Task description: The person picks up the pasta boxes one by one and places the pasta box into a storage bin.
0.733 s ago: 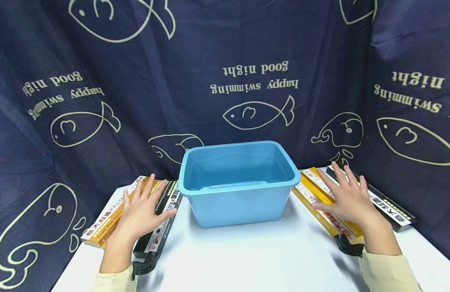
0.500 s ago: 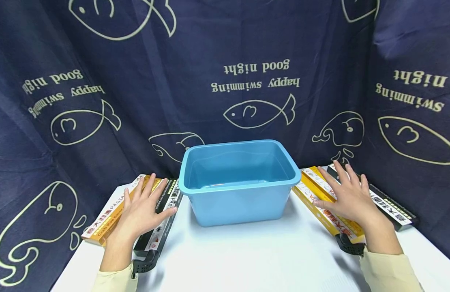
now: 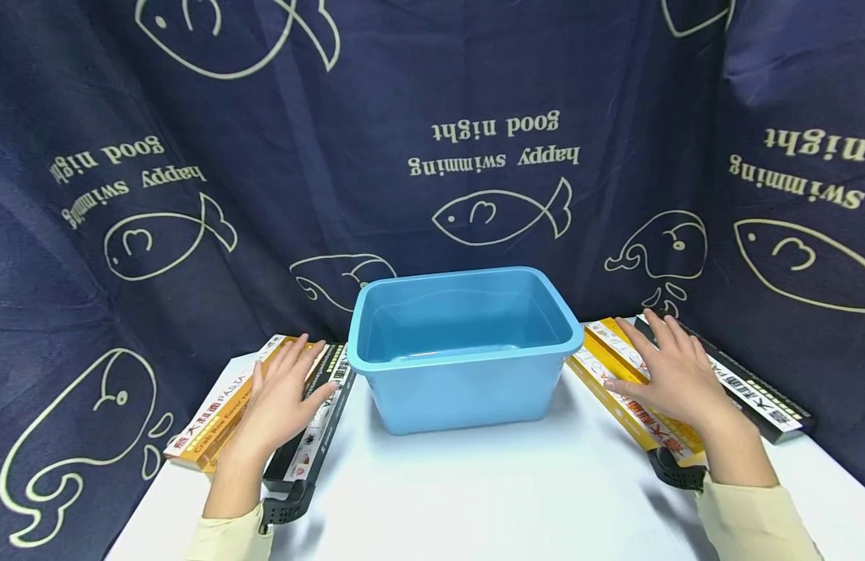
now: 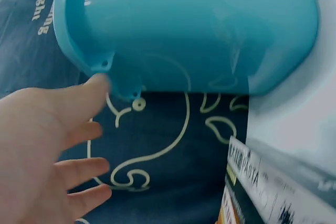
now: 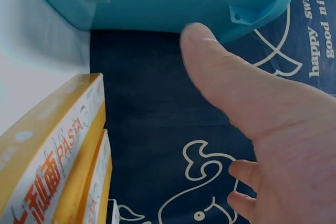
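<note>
A light-blue plastic bin (image 3: pixel 467 397) stands upright in the middle of the table. My left hand (image 3: pixel 274 409) hovers over an orange-and-white pasta box (image 3: pixel 201 432) and a black-and-white pasta box (image 3: pixel 309 452), fingers extended and holding nothing. On the other side, my right hand (image 3: pixel 674 382) is held above two yellow pasta boxes, the nearer yellow box (image 3: pixel 632 421) and the farther yellow box (image 3: pixel 608 343), with a black pasta box (image 3: pixel 755 397) at the far right. Its fingers are extended too, and nothing is in it. Parts of the boxes are hidden beneath both hands.
The white tabletop (image 3: pixel 474 499) extends in front of the bin. A dark-blue curtain (image 3: pixel 376 156) printed with fish and lettering hangs behind the table and along both sides. The boxes flank the bin on its left and right.
The fingers of both hands have drawn slightly closer together. The head view has shifted a little; the bin and boxes stay in place on the table.
</note>
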A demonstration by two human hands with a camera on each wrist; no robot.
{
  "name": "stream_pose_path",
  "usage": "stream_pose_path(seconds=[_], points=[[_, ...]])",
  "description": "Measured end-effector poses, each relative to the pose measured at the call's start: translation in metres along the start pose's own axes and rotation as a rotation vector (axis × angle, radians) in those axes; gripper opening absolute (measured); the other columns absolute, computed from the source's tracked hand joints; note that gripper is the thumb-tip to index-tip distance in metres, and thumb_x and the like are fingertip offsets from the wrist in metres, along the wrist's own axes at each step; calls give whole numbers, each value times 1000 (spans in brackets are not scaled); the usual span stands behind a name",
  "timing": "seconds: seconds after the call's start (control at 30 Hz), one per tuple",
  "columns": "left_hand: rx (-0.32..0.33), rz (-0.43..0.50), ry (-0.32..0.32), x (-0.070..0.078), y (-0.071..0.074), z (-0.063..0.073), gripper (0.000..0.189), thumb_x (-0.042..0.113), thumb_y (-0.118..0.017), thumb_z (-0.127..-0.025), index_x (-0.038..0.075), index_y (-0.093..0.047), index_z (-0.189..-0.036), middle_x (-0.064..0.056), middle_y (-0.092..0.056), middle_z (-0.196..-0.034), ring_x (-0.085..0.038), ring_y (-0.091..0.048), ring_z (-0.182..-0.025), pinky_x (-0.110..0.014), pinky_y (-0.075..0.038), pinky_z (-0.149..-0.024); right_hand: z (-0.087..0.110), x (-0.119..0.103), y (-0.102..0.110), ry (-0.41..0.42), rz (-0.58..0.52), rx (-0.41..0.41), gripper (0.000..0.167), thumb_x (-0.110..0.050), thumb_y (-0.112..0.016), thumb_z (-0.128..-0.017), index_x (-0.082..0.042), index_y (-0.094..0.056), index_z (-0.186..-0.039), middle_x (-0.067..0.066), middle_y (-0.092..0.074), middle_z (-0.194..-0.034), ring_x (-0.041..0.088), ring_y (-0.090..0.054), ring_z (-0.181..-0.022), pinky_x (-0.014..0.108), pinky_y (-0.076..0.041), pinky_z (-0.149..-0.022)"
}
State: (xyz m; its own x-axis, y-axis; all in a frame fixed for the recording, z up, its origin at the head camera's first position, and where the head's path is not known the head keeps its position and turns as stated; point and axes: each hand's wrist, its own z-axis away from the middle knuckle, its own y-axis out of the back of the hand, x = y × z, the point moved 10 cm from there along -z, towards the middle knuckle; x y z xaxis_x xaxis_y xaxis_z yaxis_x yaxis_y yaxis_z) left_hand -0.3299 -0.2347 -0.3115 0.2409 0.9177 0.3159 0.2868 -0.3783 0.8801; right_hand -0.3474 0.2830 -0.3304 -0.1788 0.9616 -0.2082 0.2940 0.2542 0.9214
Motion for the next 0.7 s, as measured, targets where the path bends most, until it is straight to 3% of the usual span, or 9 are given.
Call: stream_pose_path(seconds=[0.13,0.23,0.4,0.53,0.7], points=[[78,146,-9,13,6,-8,57,28,-59,-100,12,-41,-151,-17,-37,-159,-41,-35,-145,-64,-26,-117,0,6,5,-30,-16,9,101,-51,-77,-81,-18,-23,-159,28,-14,-162,57,-15,-144,80,-17,-107],[115,242,17,21,11,-13,54,30,-55,-102,14,-41,-151,-15,-43,-155,-39,-43,-141,-62,-37,-112,0,12,11,-47,-46,18,96,-49,-74,-84,-18,-23,-159,29,-19,-160,58,-22,-139,81,-23,-102],[130,420,81,29,10,-19,52,36,-52,-103,16,-42,-150,-14,-45,-153,-36,-48,-138,-57,-42,-110,0,23,22,-62,-141,52,84,-44,-69,-91,-13,-27,-157,31,-24,-157,60,-26,-134,80,-27,-98],[145,606,131,31,1,-23,48,34,-54,-103,15,-46,-147,-12,-48,-152,-32,-51,-138,-49,-43,-112,3,32,26,-71,-179,82,77,-40,-67,-94,-11,-31,-155,31,-28,-155,60,-29,-132,77,-29,-98],[144,802,150,36,-13,-30,44,28,-57,-102,15,-52,-143,-9,-48,-151,-30,-52,-135,-49,-43,-111,13,54,28,-142,-226,111,75,-41,-62,-97,-12,-28,-157,30,-25,-157,57,-26,-139,76,-27,-101]])
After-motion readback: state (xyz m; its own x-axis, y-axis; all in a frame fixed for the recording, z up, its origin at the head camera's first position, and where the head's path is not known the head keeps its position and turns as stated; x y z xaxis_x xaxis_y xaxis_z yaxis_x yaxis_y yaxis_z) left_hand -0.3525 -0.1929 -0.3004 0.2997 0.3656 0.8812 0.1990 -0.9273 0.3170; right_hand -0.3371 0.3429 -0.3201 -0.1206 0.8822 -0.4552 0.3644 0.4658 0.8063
